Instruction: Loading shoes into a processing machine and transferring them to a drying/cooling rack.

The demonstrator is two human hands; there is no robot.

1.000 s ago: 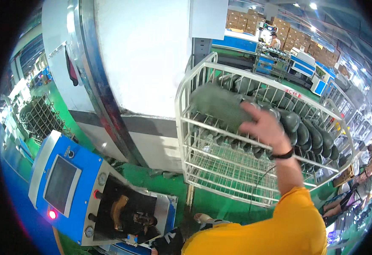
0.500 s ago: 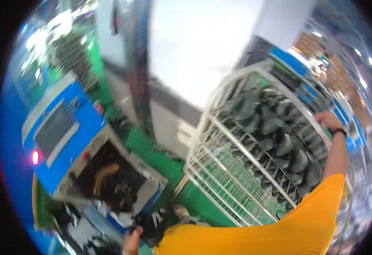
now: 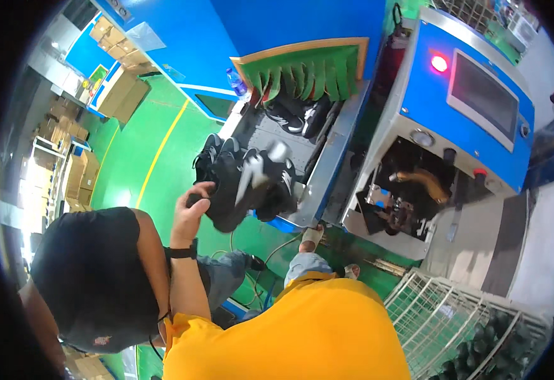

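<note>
My left hand (image 3: pixel 191 209), with a dark band at its wrist, is closed on a black shoe (image 3: pixel 232 199) with a pale stripe, held by one end. The shoe is partly blurred and hangs over the near end of a conveyor (image 3: pixel 283 142). Other black-and-white shoes (image 3: pixel 210 152) stand there close behind and beside it. Farther in, more black-and-white shoes (image 3: pixel 299 117) lie below a green strip curtain (image 3: pixel 311 73). My right hand is outside the picture.
At my left stands a co-worker in a black shirt (image 3: pixel 93 278). Right of the conveyor is a blue machine (image 3: pixel 410 95) with a screen, a lit red lamp and an open cavity. A white wire cart (image 3: pixel 441 304) carrying dark pieces stands lower right. Cables (image 3: pixel 251 278) cross the green floor.
The view has swung left, from the wire cart to the conveyor. My left hand has come up and forward with the shoe. My right hand, earlier on the cart's rim, has left the view.
</note>
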